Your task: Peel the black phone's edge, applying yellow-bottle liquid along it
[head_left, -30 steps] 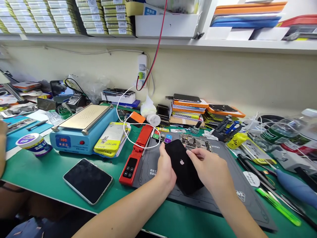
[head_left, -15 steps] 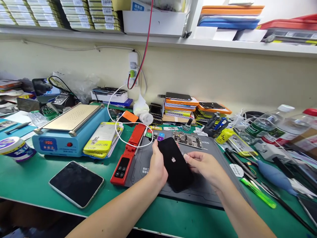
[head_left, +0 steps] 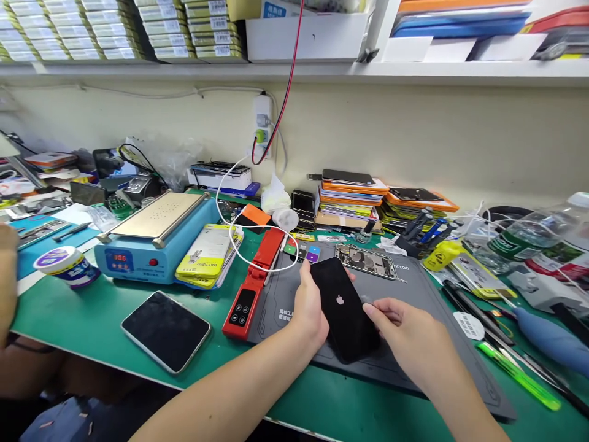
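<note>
A black phone [head_left: 346,319] with a white apple logo lit on its dark screen is tilted above the grey work mat [head_left: 414,294]. My left hand [head_left: 310,307] is wrapped round its left edge, with fingertips showing past the far edge. At the phone's right edge is my right hand [head_left: 398,322], thumb and forefinger pinched together; anything between them is too small to make out. An opened phone body [head_left: 368,261] with bare inner parts lies on the mat behind the phone.
A red folding device [head_left: 251,288] and a second phone [head_left: 166,331] lie to the left, near a blue heating machine [head_left: 156,239]. Tools and a green pen [head_left: 519,376] lie right. Another person's arm [head_left: 7,276] shows at the far left.
The view has swung left, so things sit further right in the picture. My right fingers have shifted slightly away along the phone's edge. Another person's arm has come into view.
</note>
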The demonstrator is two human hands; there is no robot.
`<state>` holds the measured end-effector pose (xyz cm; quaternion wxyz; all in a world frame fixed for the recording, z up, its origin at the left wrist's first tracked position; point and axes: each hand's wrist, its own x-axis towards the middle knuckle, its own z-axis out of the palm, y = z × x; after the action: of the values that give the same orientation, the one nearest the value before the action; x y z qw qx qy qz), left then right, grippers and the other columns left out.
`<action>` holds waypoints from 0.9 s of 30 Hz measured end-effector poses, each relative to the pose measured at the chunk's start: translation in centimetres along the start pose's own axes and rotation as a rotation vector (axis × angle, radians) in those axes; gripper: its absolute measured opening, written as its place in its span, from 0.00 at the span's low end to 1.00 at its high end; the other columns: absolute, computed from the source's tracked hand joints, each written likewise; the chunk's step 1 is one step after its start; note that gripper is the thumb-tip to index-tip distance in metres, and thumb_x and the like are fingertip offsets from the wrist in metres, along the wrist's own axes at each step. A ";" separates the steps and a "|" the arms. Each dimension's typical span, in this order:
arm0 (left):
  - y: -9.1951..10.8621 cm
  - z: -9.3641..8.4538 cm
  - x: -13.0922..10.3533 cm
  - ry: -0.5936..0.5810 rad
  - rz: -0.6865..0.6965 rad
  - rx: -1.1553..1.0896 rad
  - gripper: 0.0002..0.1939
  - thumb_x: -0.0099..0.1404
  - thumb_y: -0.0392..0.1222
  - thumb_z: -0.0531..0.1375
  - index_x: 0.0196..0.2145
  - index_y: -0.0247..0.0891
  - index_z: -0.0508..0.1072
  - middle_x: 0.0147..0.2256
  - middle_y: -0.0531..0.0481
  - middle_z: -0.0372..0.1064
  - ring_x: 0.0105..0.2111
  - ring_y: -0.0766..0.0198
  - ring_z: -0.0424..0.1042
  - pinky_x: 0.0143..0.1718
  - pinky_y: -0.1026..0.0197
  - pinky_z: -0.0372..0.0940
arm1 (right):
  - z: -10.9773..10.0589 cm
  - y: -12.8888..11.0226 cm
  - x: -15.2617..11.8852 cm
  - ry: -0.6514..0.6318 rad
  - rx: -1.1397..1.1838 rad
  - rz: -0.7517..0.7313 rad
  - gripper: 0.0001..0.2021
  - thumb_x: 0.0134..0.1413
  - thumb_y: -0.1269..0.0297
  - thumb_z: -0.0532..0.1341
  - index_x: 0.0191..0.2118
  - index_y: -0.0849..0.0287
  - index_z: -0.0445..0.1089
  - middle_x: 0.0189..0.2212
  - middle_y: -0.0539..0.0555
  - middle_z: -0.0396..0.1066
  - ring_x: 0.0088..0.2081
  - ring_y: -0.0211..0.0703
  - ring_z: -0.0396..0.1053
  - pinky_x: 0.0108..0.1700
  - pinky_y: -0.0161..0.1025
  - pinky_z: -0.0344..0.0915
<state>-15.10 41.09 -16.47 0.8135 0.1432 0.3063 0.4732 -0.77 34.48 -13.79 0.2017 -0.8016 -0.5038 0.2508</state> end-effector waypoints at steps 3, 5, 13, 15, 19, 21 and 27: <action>-0.1 -0.1 0.1 -0.006 -0.010 -0.001 0.39 0.69 0.66 0.45 0.43 0.27 0.80 0.40 0.36 0.77 0.38 0.56 0.76 0.40 0.61 0.70 | -0.1 0.6 1.1 -0.185 0.328 0.042 0.27 0.41 0.39 0.61 0.36 0.60 0.72 0.34 0.57 0.75 0.37 0.46 0.71 0.41 0.40 0.68; -0.2 -0.2 0.2 -0.007 -0.003 0.008 0.40 0.69 0.66 0.44 0.43 0.27 0.80 0.40 0.36 0.77 0.38 0.56 0.76 0.38 0.61 0.70 | -0.2 0.8 1.5 -0.277 0.436 0.052 0.31 0.36 0.37 0.63 0.37 0.62 0.72 0.35 0.59 0.75 0.37 0.45 0.72 0.42 0.39 0.70; -0.1 -0.2 0.0 0.017 -0.005 -0.018 0.37 0.70 0.64 0.45 0.42 0.27 0.80 0.39 0.36 0.77 0.36 0.57 0.77 0.37 0.62 0.71 | 0.4 0.2 0.5 -0.081 0.243 0.026 0.20 0.48 0.45 0.59 0.33 0.58 0.73 0.31 0.55 0.74 0.35 0.45 0.70 0.38 0.40 0.65; -0.1 -0.2 0.0 0.027 0.004 -0.020 0.37 0.70 0.64 0.46 0.42 0.27 0.80 0.39 0.36 0.77 0.36 0.56 0.77 0.39 0.61 0.71 | 0.4 -0.2 -0.3 0.006 0.135 0.001 0.16 0.53 0.48 0.57 0.33 0.55 0.73 0.32 0.53 0.75 0.35 0.46 0.70 0.37 0.40 0.60; -0.1 -0.2 -0.1 0.038 -0.002 -0.001 0.36 0.69 0.65 0.47 0.41 0.27 0.80 0.37 0.36 0.77 0.36 0.56 0.77 0.40 0.60 0.71 | 0.1 -0.5 -1.4 0.034 -0.032 -0.029 0.16 0.57 0.49 0.54 0.33 0.52 0.73 0.33 0.50 0.75 0.35 0.45 0.69 0.37 0.40 0.58; -0.2 -0.3 -0.1 0.044 -0.006 0.008 0.36 0.68 0.65 0.47 0.41 0.27 0.80 0.37 0.36 0.77 0.36 0.56 0.77 0.40 0.59 0.71 | 0.0 -0.4 -1.2 0.005 0.017 -0.014 0.17 0.55 0.47 0.55 0.32 0.54 0.72 0.31 0.51 0.74 0.33 0.45 0.68 0.36 0.40 0.59; -0.2 -0.4 -0.1 0.021 -0.016 0.014 0.37 0.68 0.67 0.47 0.43 0.29 0.79 0.36 0.37 0.77 0.36 0.56 0.76 0.41 0.59 0.71 | -0.1 0.9 1.0 -0.204 0.237 -0.007 0.23 0.45 0.42 0.56 0.33 0.61 0.70 0.32 0.55 0.74 0.34 0.44 0.72 0.39 0.37 0.70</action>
<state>-15.19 40.89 -16.87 0.8129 0.1414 0.3192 0.4661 0.26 34.98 -14.45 0.2438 -0.7407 -0.4913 0.3879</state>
